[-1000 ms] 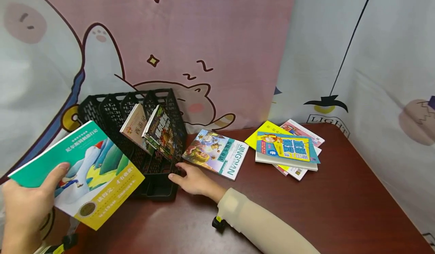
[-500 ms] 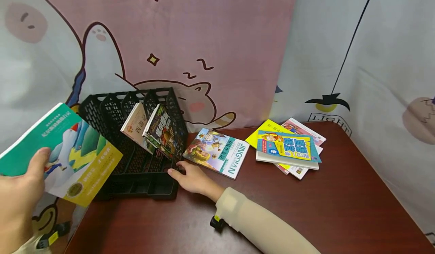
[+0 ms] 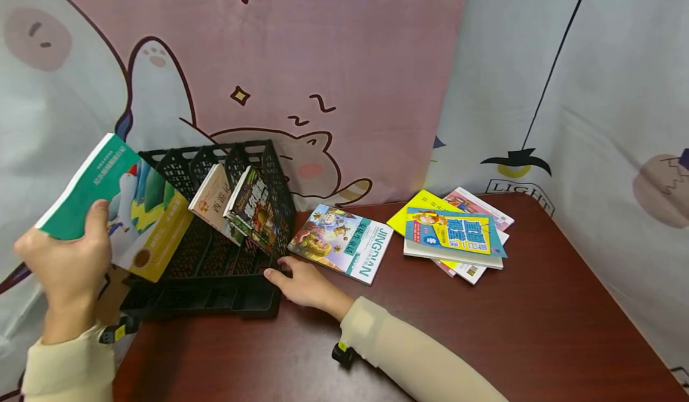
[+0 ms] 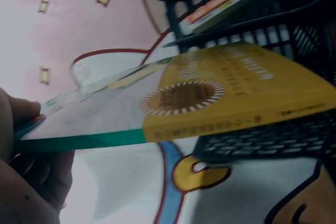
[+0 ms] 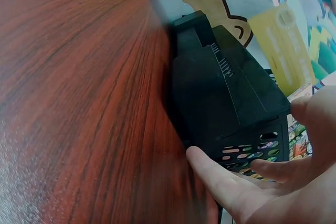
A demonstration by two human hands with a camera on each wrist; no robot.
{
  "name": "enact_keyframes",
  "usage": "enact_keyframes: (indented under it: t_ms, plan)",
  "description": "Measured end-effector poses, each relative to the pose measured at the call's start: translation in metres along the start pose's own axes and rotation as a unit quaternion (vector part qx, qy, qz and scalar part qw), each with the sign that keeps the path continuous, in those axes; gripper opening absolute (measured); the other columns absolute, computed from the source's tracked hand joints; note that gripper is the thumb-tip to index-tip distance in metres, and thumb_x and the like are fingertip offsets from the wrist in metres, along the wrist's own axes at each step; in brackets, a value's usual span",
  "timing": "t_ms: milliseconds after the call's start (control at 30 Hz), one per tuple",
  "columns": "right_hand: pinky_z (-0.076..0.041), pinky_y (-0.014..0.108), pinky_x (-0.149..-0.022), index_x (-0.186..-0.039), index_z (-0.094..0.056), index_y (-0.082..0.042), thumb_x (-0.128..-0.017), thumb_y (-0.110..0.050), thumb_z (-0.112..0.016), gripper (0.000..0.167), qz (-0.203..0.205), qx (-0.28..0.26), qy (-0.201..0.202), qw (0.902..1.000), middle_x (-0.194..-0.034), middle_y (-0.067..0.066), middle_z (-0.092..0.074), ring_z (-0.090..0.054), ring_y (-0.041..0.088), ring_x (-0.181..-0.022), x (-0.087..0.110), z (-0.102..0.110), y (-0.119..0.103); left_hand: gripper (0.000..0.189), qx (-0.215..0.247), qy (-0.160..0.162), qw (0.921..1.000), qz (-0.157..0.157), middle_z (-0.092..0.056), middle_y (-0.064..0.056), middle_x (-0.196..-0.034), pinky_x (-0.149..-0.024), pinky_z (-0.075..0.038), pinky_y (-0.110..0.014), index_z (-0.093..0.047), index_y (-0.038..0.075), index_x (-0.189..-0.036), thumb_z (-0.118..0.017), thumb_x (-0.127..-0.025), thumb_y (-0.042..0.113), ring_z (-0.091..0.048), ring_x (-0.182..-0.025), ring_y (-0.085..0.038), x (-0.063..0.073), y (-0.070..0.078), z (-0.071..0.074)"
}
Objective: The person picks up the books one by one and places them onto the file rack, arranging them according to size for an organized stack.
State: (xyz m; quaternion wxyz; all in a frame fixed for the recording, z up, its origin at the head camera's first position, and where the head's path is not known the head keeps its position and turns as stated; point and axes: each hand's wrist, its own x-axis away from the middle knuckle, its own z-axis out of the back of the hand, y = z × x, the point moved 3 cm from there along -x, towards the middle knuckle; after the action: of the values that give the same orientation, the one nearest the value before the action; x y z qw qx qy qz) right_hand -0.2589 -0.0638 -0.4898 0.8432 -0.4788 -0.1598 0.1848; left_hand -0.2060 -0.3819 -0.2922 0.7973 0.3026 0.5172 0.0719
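Note:
In the head view my left hand [image 3: 70,258] grips a green, white and yellow picture book [image 3: 129,210] by its left side, thumb on the front cover. The book is tilted, with its yellow end over the left part of a black book rack [image 3: 204,297]. In the left wrist view the yellow end of the book [image 4: 236,87] lies close to the rack's dividers. My right hand [image 3: 304,282] holds the rack's front right corner, thumb at the front edge and fingers along the side wall. A beige book [image 3: 212,201] and dark-covered books [image 3: 255,207] lean in the rack.
Just right of the rack a picture book [image 3: 344,240] lies flat on the red-brown table [image 3: 430,342]. Farther right is a loose pile of several books [image 3: 454,234], a blue-covered one on top. A printed cloth [image 3: 366,79] hangs behind.
My left hand first moves left and up with the book, then back right, bringing it more upright over the rack's left part. My right hand stays at the rack's corner.

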Motion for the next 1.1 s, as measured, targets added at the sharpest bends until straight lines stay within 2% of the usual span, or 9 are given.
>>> enact_keyframes:
  t_ms: [167,267,367,500,567,633,767,967,1100]
  plan:
    - [-0.054,0.046,-0.119,-0.161,-0.057,-0.016,-0.11,-0.069,-0.051,0.074,-0.002,0.004,-0.011,0.9999,-0.155,0.009,-0.068,-0.064,0.026,-0.145,0.001,-0.001,-0.001,0.032,-0.001,0.002,1.0,-0.004,-0.084,-0.012,-0.111,-0.072,-0.046,0.002,-0.084,0.021,-0.128,-0.083,-0.097,0.03,-0.06,-0.079,0.029,-0.007,-0.011,-0.024]
    - [-0.054,0.046,-0.118,-0.161,-0.057,-0.015,-0.11,-0.068,-0.052,0.073,0.0,0.004,-0.012,0.9999,-0.154,0.009,-0.069,-0.064,0.025,-0.144,0.001,-0.002,-0.001,0.033,-0.021,-0.025,0.9995,0.004,-0.083,-0.022,-0.107,-0.069,-0.042,0.002,-0.085,0.014,-0.125,-0.083,-0.097,0.032,-0.055,-0.072,0.03,-0.009,-0.016,-0.038]
    - [-0.054,0.046,-0.118,-0.16,-0.057,-0.014,-0.111,-0.067,-0.052,0.072,0.003,0.005,-0.009,0.9999,-0.153,0.01,-0.069,-0.065,0.026,-0.144,0.0,-0.002,0.0,0.039,-0.036,-0.077,0.996,0.028,-0.083,0.003,-0.079,-0.061,-0.038,-0.001,-0.085,0.006,-0.119,-0.082,-0.098,0.038,-0.049,-0.061,0.026,-0.01,-0.023,-0.052]
    - [-0.054,0.045,-0.118,-0.16,-0.057,-0.015,-0.111,-0.067,-0.052,0.072,0.003,0.006,-0.011,0.9999,-0.153,0.009,-0.069,-0.065,0.025,-0.144,0.0,-0.001,0.0,0.05,-0.044,-0.129,0.9893,0.052,-0.044,0.05,-0.062,-0.054,-0.036,-0.005,-0.082,-0.005,-0.111,-0.079,-0.099,0.044,-0.044,-0.052,0.023,-0.01,-0.034,-0.068]
    - [-0.054,0.045,-0.118,-0.16,-0.057,-0.015,-0.111,-0.067,-0.052,0.072,0.003,0.006,-0.012,0.9999,-0.153,0.009,-0.069,-0.065,0.024,-0.143,0.0,0.0,0.0,0.052,-0.048,-0.142,0.9868,0.059,-0.043,0.05,-0.061,-0.056,-0.035,-0.005,-0.082,-0.007,-0.111,-0.078,-0.1,0.044,-0.043,-0.053,0.023,-0.009,-0.04,-0.074]
    - [-0.055,0.045,-0.117,-0.16,-0.057,-0.015,-0.11,-0.067,-0.052,0.072,0.001,0.006,-0.011,0.9999,-0.153,0.009,-0.069,-0.065,0.024,-0.143,-0.001,0.0,0.0,0.055,-0.046,-0.161,0.9825,0.081,-0.05,0.043,-0.063,-0.056,-0.037,-0.005,-0.082,-0.007,-0.116,-0.076,-0.101,0.045,-0.046,-0.054,0.023,-0.009,-0.045,-0.082]
    - [-0.055,0.044,-0.117,-0.16,-0.057,-0.017,-0.11,-0.069,-0.052,0.072,-0.003,0.009,-0.012,0.9999,-0.153,0.007,-0.07,-0.065,0.023,-0.143,-0.002,0.001,0.001,0.058,-0.053,-0.192,0.9742,0.106,-0.071,0.01,-0.08,-0.058,-0.039,-0.004,-0.079,-0.007,-0.124,-0.073,-0.103,0.047,-0.048,-0.058,0.022,-0.007,-0.054,-0.095]
    - [-0.055,0.043,-0.117,-0.16,-0.057,-0.018,-0.11,-0.069,-0.052,0.072,-0.003,0.006,-0.017,0.9998,-0.153,0.006,-0.069,-0.065,0.022,-0.143,-0.001,0.003,0.0,0.063,-0.047,-0.235,0.963,0.123,-0.074,-0.002,-0.087,-0.061,-0.042,-0.007,-0.078,-0.007,-0.12,-0.067,-0.106,0.053,-0.052,-0.063,0.017,0.002,-0.061,-0.114]
    - [-0.055,0.042,-0.116,-0.16,-0.058,-0.018,-0.109,-0.069,-0.052,0.072,0.0,0.007,-0.016,0.9998,-0.152,0.005,-0.07,-0.065,0.021,-0.142,-0.001,0.004,-0.001,0.07,-0.04,-0.291,0.9466,0.133,-0.077,-0.026,-0.122,-0.069,-0.042,-0.008,-0.073,-0.005,-0.134,-0.058,-0.109,0.059,-0.052,-0.077,0.016,0.007,-0.064,-0.125]
